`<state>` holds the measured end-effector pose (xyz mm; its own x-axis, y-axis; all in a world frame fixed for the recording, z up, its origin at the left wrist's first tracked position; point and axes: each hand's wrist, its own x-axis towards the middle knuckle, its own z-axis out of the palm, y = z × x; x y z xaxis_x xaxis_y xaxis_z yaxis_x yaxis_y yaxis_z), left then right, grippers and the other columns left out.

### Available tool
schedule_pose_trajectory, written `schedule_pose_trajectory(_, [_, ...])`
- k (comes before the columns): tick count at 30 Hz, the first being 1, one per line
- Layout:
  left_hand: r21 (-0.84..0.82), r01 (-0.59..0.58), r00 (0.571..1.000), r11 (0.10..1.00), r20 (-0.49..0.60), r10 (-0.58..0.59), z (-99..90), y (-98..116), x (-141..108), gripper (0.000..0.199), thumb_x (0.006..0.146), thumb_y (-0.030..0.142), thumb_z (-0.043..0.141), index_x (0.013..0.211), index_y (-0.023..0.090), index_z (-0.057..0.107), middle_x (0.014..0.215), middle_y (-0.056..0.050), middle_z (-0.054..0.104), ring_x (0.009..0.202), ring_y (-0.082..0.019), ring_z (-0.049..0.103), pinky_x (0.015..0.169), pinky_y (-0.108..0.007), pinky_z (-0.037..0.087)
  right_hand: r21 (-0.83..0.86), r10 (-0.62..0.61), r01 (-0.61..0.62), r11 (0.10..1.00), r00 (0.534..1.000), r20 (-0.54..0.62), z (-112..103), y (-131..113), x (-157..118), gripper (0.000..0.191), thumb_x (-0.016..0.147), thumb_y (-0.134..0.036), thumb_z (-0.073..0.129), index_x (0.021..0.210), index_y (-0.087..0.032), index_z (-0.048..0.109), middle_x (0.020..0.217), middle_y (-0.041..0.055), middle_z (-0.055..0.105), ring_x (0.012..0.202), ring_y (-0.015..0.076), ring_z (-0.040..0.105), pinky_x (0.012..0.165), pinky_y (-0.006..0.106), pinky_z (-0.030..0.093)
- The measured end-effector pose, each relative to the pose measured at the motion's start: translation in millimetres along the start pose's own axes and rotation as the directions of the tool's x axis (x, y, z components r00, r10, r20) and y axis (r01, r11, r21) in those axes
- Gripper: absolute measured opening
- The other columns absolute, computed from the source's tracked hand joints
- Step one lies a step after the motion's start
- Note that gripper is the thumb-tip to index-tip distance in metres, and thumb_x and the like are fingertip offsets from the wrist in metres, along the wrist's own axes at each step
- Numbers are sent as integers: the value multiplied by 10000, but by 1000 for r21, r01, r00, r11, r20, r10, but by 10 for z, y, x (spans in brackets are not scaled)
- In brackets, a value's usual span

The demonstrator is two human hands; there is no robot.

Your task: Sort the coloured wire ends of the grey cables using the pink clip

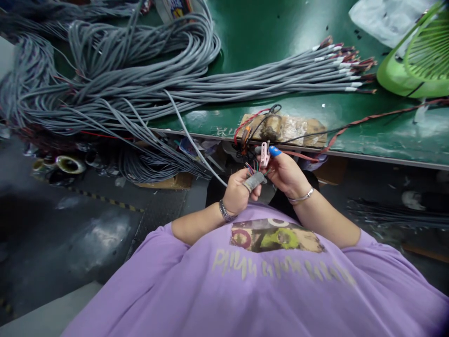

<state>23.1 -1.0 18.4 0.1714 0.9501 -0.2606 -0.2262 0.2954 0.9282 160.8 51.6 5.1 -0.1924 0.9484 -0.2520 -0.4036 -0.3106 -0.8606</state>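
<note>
Cable end (255,181) clamped in left hand (237,193); right hand (286,174) at three o'clock, grip unclear; likely sorting wires (250,169), next needing steadiness.

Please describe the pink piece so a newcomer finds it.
Find the green table, then the brown board at its near edge. Below it in view, left of the blue fingertip cover on the right hand, is the pink piece. Pale and solid, it is broader than the coloured wires.

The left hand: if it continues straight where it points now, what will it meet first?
The left hand would probably meet the right hand first: it lies just ahead, though depth is unclear and they may already touch.
</note>
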Motion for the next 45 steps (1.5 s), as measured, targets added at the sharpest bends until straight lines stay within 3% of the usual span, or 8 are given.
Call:
schedule_pose_trajectory(5, [13, -20, 1000, 1000, 5, 20, 8, -41, 15, 397, 754, 547, 723, 773, 165, 613, 511, 48, 576, 365, -50, 431, 353, -178, 330, -63, -154, 145, 987, 976, -157, 20, 63, 16, 544, 718, -773, 661, 764, -236, 591, 712, 12, 621, 653, 158, 552, 576, 286, 433])
schedule_pose_trajectory(11, [15, -2, 1000, 1000, -18, 2, 17, -63, 36, 405, 734, 547, 735, 813, 165, 623, 514, 53, 571, 376, -54, 444, 355, -174, 350, 128, 85, -75, 989, 994, -72, 104, 19, 73, 611, 725, -824, 605, 802, -218, 615, 770, 44, 693, 652, 162, 603, 573, 293, 490])
schedule_pose_trajectory(19, [51, 9, 1000, 999, -6, -9, 7, -93, 34, 391, 742, 528, 734, 759, 162, 599, 509, 53, 567, 375, -47, 445, 356, -160, 356, 308, 79, -51, 950, 994, -80, 132, 17, 100, 484, 769, -679, 705, 788, -199, 651, 661, 0, 682, 571, 118, 593, 538, 240, 486])
schedule_pose_trajectory(25, [20, -25, 1000, 999, -2, 25, -39, -119, 5, 391, 749, 532, 734, 800, 162, 617, 506, 54, 576, 364, -49, 444, 345, -158, 354, 376, 97, -84, 923, 995, -15, 106, 57, 84, 523, 765, -732, 661, 812, -212, 661, 703, -5, 695, 556, 101, 578, 508, 220, 466])
schedule_pose_trajectory(29, [18, -41, 999, 999, -23, 42, -97, -139, -26, 416, 751, 560, 734, 782, 161, 622, 515, 46, 589, 367, -53, 458, 346, -160, 370, 299, 110, -150, 942, 983, 149, -47, 61, 7, 614, 717, -814, 621, 786, -205, 668, 678, 5, 663, 538, 102, 557, 486, 221, 463])
schedule_pose_trajectory(32, [51, -40, 998, 998, -47, 43, -143, -168, -29, 432, 746, 577, 738, 781, 161, 628, 524, 42, 596, 373, -53, 469, 353, -158, 381, 156, 147, -196, 968, 948, 282, -191, 60, -110, 638, 571, -783, 761, 762, -180, 683, 662, 8, 640, 547, 112, 564, 506, 244, 495])
schedule_pose_trajectory(37, [117, -58, 998, 991, -12, 60, -158, -189, -27, 414, 792, 555, 717, 745, 156, 617, 527, 34, 596, 391, -55, 499, 379, -155, 411, -13, 31, -29, 1000, 977, 211, -247, 61, -266, 373, 597, -409, 921, 798, -174, 714, 677, -19, 635, 555, 76, 514, 520, 207, 452])
schedule_pose_trajectory(45, [214, -39, 990, 976, 143, 8, -104, -53, -39, 452, 727, 570, 770, 703, 142, 627, 519, 15, 604, 421, -77, 545, 437, -187, 466, -72, -25, 37, 997, 988, 154, -116, 55, -249, 349, 598, -410, 916, 757, -167, 722, 677, -7, 661, 569, 85, 518, 538, 224, 411])
